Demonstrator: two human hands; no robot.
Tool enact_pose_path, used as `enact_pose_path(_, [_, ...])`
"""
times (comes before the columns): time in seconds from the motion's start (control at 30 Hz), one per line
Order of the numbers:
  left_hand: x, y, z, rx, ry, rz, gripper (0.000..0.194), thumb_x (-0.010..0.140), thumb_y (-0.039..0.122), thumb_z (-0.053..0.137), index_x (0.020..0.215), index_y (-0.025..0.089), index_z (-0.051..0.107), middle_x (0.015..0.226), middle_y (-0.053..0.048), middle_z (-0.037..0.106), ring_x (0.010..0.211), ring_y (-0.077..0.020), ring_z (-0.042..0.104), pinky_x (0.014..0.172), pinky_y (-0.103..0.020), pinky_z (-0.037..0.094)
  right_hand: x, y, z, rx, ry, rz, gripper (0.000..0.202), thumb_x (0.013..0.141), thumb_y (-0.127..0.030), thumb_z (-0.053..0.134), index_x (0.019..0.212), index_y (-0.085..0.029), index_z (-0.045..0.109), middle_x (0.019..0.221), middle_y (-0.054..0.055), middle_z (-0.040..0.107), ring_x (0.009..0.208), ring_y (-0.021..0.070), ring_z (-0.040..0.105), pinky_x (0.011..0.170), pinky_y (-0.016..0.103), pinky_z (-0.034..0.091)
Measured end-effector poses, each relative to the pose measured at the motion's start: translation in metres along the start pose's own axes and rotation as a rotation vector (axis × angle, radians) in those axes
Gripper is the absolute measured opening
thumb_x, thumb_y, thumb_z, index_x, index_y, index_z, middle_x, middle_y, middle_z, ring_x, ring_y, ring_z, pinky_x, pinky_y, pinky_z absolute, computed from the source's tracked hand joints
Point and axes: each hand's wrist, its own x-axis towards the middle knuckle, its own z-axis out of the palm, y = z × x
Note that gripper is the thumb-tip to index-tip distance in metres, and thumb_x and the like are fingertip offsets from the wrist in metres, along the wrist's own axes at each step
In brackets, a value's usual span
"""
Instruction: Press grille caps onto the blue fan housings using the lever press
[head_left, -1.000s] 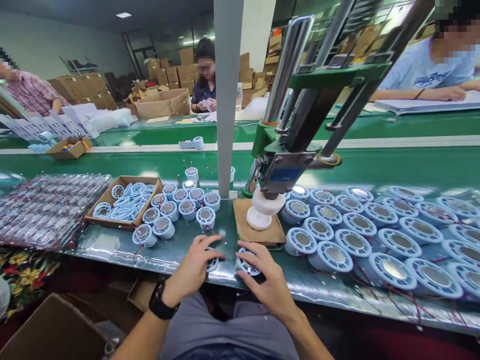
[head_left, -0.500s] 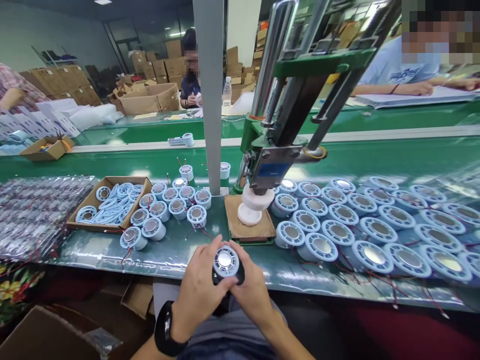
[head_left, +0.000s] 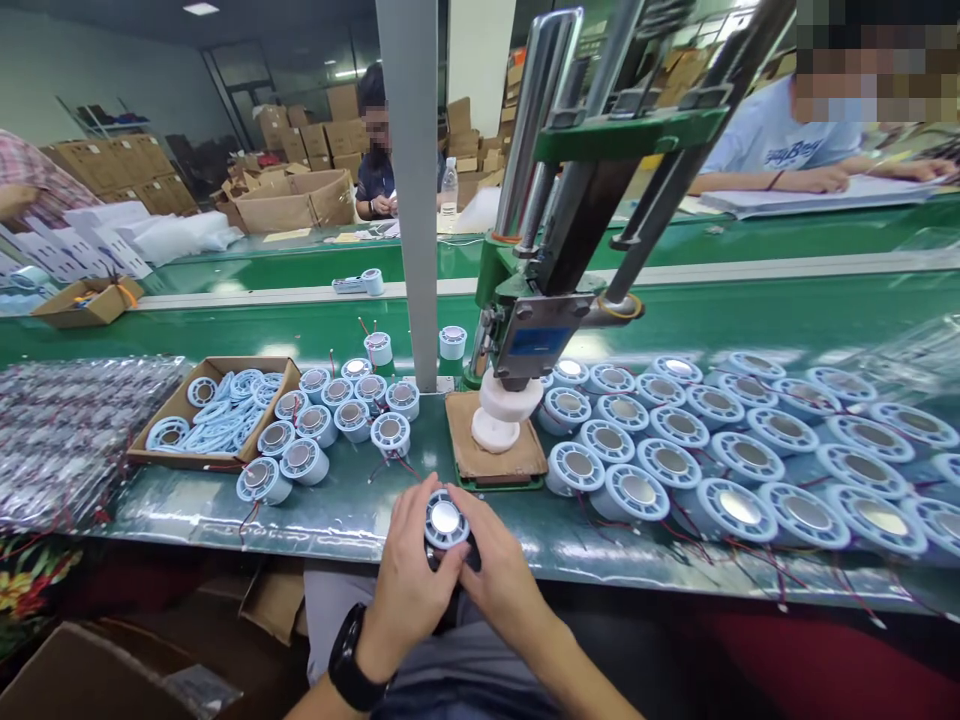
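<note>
Between left hand (head_left: 411,580) at eight o'clock and right hand (head_left: 496,572) at four, pale-blue unit (head_left: 445,518), metal face up; both equally near, fingers cupped round it.

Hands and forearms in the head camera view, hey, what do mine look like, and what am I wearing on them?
Your left hand and right hand are bare, with no gloves or visible rings. A wide black watch or band circles the left wrist; the right wrist has nothing on it. No sleeves show on the left forearm or right forearm.
</note>
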Motion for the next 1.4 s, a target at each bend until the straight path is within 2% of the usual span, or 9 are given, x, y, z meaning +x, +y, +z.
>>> enact_pose_path(0.13, [0.003, -0.001, 0.001, -0.031, -0.058, -0.066, 0.054, 0.083, 0.026, 0.060, 0.136, 0.016, 0.051, 0.137, -0.015, 0.061, 0.127, -0.0307, 0.057, 0.106, -0.048, 0.047, 0.033, -0.025, -0.087, -0.203, -0.137, -0.111, 0.059, 0.085, -0.015, 0.061, 0.142, -0.026, 0.052, 0.136, 0.009, 0.058, 0.126, 0.0262, 0.059, 0.104, 0.045, 0.055])
enact_pose_path(0.27, [0.026, 0.016, -0.010, -0.030, -0.088, -0.110, 0.052, 0.071, 0.023, 0.071, 0.121, 0.019, 0.063, 0.117, -0.008, 0.072, 0.109, -0.0289, 0.067, 0.100, -0.044, 0.051, 0.112, -0.092, -0.213, -0.530, 0.378, -0.319, 0.037, 0.092, -0.023, 0.059, 0.129, -0.021, 0.060, 0.130, 0.006, 0.062, 0.127, 0.0231, 0.057, 0.114, 0.042, 0.046])
enact_pose_path(0.33, [0.048, 0.027, -0.015, -0.061, -0.077, -0.056, 0.051, 0.069, 0.023, 0.073, 0.120, 0.021, 0.065, 0.115, -0.006, 0.073, 0.106, -0.0271, 0.068, 0.099, -0.041, 0.051, 0.163, -0.121, -0.260, -0.645, 0.608, -0.239, 0.041, 0.093, -0.032, 0.056, 0.131, -0.015, 0.058, 0.134, 0.004, 0.056, 0.127, 0.0219, 0.055, 0.113, 0.036, 0.042])
enact_pose_path(0.4, [0.076, 0.036, -0.016, -0.100, -0.049, -0.015, 0.052, 0.069, 0.026, 0.075, 0.119, 0.020, 0.065, 0.114, -0.007, 0.074, 0.103, -0.0266, 0.069, 0.096, -0.040, 0.051, 0.212, -0.135, -0.287, -0.606, 0.663, -0.147, 0.042, 0.097, -0.031, 0.044, 0.125, -0.004, 0.057, 0.127, 0.006, 0.060, 0.120, 0.0155, 0.058, 0.103, 0.025, 0.045])
enact_pose_path(0.5, [0.115, 0.043, -0.013, -0.169, -0.032, 0.021, 0.051, 0.067, 0.029, 0.078, 0.115, 0.016, 0.067, 0.109, -0.009, 0.074, 0.099, -0.0275, 0.069, 0.093, -0.041, 0.052, 0.265, -0.129, -0.296, -0.336, 0.587, -0.120, 0.044, 0.098, -0.020, 0.023, 0.112, 0.004, 0.057, 0.097, 0.005, 0.068, 0.077, 0.0000, 0.066, 0.068, 0.009, 0.046])
enact_pose_path(0.63, [0.142, 0.044, -0.003, -0.267, -0.038, 0.089, 0.050, 0.064, 0.028, 0.080, 0.112, 0.015, 0.070, 0.108, -0.010, 0.075, 0.099, -0.0281, 0.068, 0.092, -0.040, 0.051, 0.285, -0.109, -0.289, -0.147, 0.631, -0.221, 0.039, 0.098, -0.018, 0.027, 0.103, 0.000, 0.060, 0.076, -0.001, 0.064, 0.051, -0.0024, 0.058, 0.046, 0.005, 0.036])
enact_pose_path(0.97, [0.136, 0.032, 0.027, -0.578, -0.028, 0.110, 0.063, 0.066, 0.037, 0.083, 0.121, 0.014, 0.063, 0.118, -0.013, 0.072, 0.106, -0.0264, 0.068, 0.094, -0.036, 0.052, 0.280, -0.110, -0.286, -0.218, 0.696, -0.248, 0.037, 0.098, -0.015, 0.028, 0.102, -0.002, 0.062, 0.078, 0.002, 0.066, 0.051, -0.0016, 0.058, 0.042, 0.007, 0.035])
enact_pose_path(1.27, [0.154, 0.028, 0.043, -0.464, -0.159, 0.165, 0.045, 0.069, 0.027, 0.082, 0.109, 0.013, 0.068, 0.108, -0.011, 0.075, 0.099, -0.0276, 0.068, 0.092, -0.038, 0.052, 0.282, -0.109, -0.286, -0.182, 0.649, -0.251, 0.035, 0.100, -0.017, 0.028, 0.102, -0.006, 0.061, 0.075, 0.002, 0.060, 0.052, -0.0033, 0.055, 0.049, 0.016, 0.039])
enact_pose_path(1.4, [0.145, 0.018, 0.044, -0.442, -0.153, 0.148, 0.048, 0.072, 0.027, 0.079, 0.115, 0.013, 0.066, 0.113, -0.012, 0.073, 0.104, -0.0292, 0.067, 0.095, -0.041, 0.050, 0.246, -0.122, -0.286, -0.060, 0.664, -0.272, 0.033, 0.099, -0.019, 0.032, 0.107, -0.012, 0.063, 0.083, 0.001, 0.059, 0.061, -0.0007, 0.059, 0.056, 0.019, 0.045])
